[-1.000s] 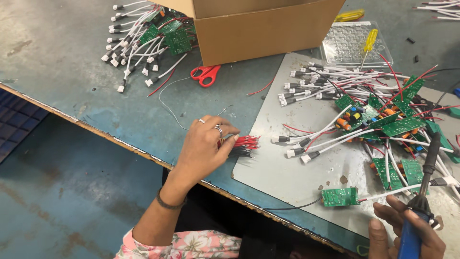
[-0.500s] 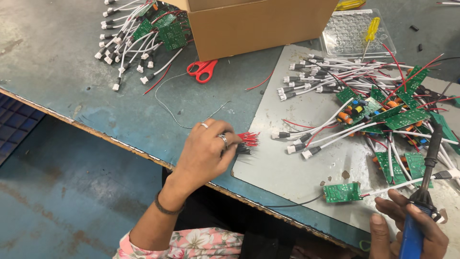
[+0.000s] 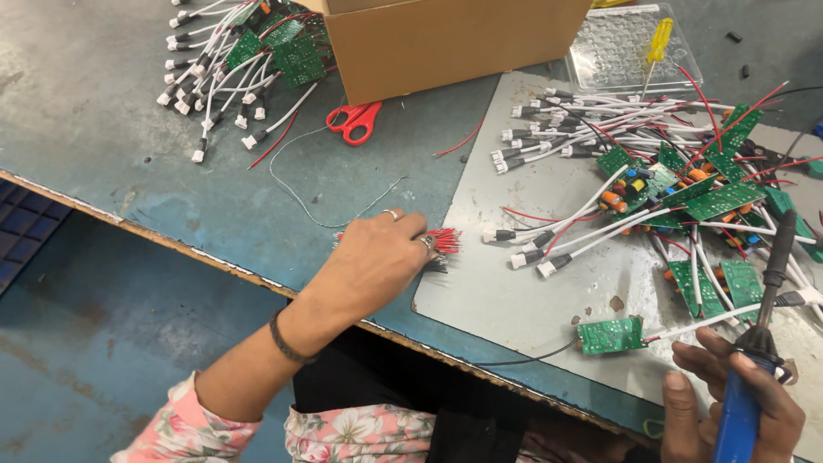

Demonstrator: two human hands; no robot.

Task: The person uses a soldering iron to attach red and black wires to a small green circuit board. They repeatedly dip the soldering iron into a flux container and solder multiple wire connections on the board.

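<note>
One small green circuit board lies alone near the front edge of the grey mat, a white lead trailing from it. The right hand is wrapped tight round a blue-handled soldering iron, tip raised beside it. The left hand curls over a bundle of red wires, seemingly pinching some. Many wired boards lie heaped beyond; another pile sits by the cardboard box.

Bundle of short red wires lying flat at metal sheet's edge; blue-handled soldering iron held upright, tip raised.
</note>
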